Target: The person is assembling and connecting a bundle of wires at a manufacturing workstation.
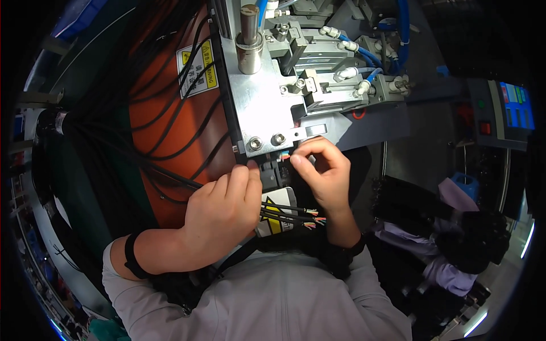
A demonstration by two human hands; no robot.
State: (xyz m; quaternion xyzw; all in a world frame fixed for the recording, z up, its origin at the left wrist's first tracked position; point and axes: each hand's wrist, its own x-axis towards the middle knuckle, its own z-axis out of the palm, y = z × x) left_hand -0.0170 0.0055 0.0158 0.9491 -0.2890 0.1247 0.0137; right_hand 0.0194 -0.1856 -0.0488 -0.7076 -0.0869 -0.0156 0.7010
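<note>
My left hand (224, 199) is closed around several black cables (282, 214). Their stripped ends (310, 219), fanning into thin coloured wires, stick out to the right of that hand. Its fingertips reach the dark fixture (272, 175) under the machine's metal plate (259, 108). On the right, thumb and forefinger of my right hand (325, 173) pinch together at a small bunch of coloured wires (284, 154) beside the plate's front edge. The wires' far ends are hidden beneath the plate.
Black cables (165, 136) trail over an orange surface (151, 108) at left. Pneumatic cylinders (330, 57) with blue hoses stand behind the plate. A control box with a lit screen (516, 108) is at far right, and another person (455, 244) sits lower right.
</note>
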